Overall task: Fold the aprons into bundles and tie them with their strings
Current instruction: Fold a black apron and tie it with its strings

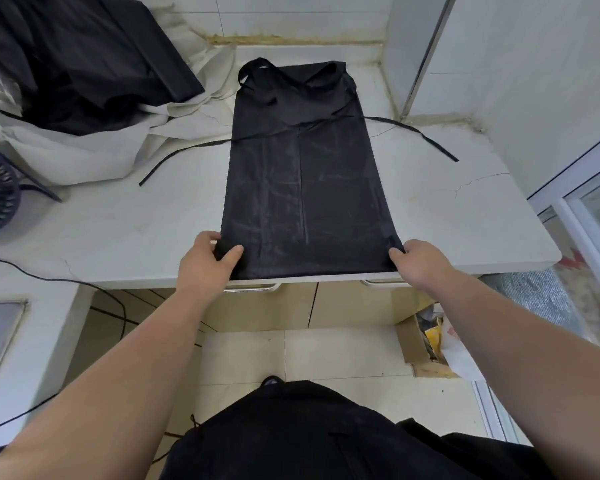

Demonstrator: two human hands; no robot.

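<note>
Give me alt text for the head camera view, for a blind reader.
The left hand and right hand pinch the near corners of a narrow-folded black apron on a white counter, strings trailing sideways. More black fabric is heaped far left.

apron (305, 188) folded into long strip, flat on counter (447, 216) | left hand (207, 259) pinches near-left corner | right hand (418, 263) pinches near-right corner | strings (426, 135) trail both sides
</note>
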